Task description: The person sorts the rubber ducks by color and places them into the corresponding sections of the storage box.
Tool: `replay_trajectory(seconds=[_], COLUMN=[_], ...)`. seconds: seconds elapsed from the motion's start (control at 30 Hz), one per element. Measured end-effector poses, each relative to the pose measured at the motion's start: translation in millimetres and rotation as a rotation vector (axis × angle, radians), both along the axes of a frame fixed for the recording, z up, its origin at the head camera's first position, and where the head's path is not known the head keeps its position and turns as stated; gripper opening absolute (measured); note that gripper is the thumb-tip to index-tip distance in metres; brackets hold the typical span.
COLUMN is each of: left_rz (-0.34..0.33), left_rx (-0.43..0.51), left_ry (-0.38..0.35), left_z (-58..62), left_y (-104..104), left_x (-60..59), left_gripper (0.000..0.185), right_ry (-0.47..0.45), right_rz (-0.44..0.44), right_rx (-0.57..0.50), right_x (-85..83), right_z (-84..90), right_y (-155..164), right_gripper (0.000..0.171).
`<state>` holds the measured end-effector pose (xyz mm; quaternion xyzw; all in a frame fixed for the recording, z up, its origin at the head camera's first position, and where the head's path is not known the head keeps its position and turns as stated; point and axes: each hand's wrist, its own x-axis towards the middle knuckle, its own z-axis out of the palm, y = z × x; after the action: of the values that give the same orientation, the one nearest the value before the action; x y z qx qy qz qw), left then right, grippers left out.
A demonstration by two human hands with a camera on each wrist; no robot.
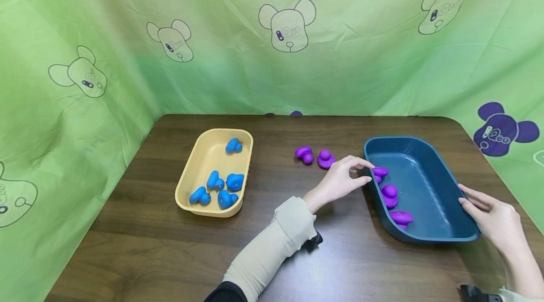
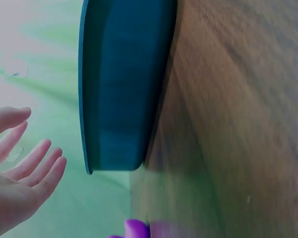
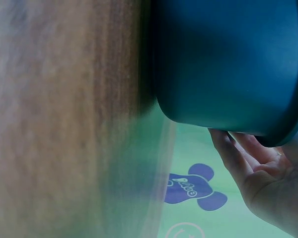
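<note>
The dark blue tray (image 1: 425, 188) runs lengthwise away from the person, tilted slightly; the left hand (image 1: 340, 180) hovers at its left rim, fingers loosely spread over a purple duck (image 1: 379, 173) just inside, holding nothing; the right hand (image 1: 493, 217) touches its right rim with straight fingers

Two more purple ducks (image 1: 314, 156) lie left of the tray on the brown wooden table (image 1: 148, 245), nearer the left hand; a yellow tray of blue ducks (image 1: 216, 174) sits further left; green cloth (image 1: 255, 56) hangs behind
</note>
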<state>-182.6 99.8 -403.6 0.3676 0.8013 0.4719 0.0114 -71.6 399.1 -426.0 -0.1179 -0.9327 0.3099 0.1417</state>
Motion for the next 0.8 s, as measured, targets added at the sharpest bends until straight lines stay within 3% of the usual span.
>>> replay_trajectory(seconds=[0.3,0.6,0.8], left_rz=[0.056,0.131,0.2], left_rx=[0.05,0.0,0.016], left_ry=[0.006,0.061,0.025], left_z=[-0.4,-2.2,-1.7], left_y=[-15.1,-29.0,-41.5], left_x=[-9.6,-17.5,-25.5], left_gripper=[0.026,0.025,0.026], right_ry=[-0.006,0.006,-0.002], right_rz=[0.001,-0.002,-0.004], right_rx=[-0.012,-0.01,-0.009], right_x=[0.1,1.5,1.0], right_z=[0.5,0.9,0.9], right_y=[-0.2,-1.0,-1.0], right_gripper=[0.038,0.038,0.038])
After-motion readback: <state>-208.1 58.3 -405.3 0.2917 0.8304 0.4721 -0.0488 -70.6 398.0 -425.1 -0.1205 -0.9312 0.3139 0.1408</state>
